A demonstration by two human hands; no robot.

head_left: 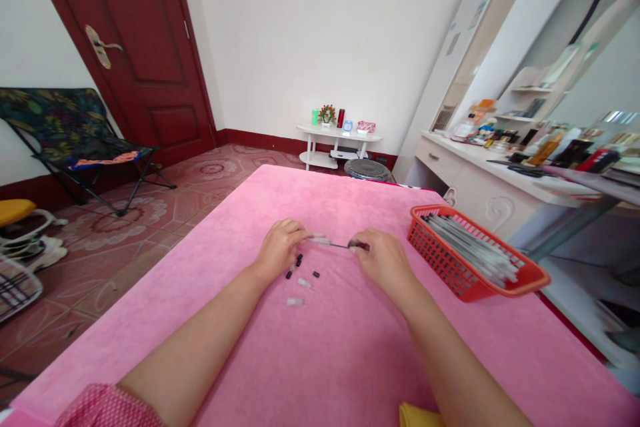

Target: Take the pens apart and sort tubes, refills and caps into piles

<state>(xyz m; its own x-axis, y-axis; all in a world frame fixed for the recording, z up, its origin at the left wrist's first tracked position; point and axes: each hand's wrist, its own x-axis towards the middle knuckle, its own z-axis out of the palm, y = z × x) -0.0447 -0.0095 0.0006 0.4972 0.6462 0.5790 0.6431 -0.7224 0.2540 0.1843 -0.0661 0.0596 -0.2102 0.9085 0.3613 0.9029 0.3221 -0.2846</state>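
Note:
My left hand is closed at the fingertips around the end of a slim translucent tube, which looks like a pen barrel. Facing it, my right hand pinches a thin dark rod, like a pen refill, that points left toward the tube. Whether rod and tube touch is too small to tell. Below my left hand lie several small black plugs and clear cap-like pieces, loose on the pink cloth.
A red-orange basket full of slim grey pen-like sticks stands right of my right hand. Yellow cloth shows at the near edge. Beyond the table are a round stool, a white side table and a cluttered dresser.

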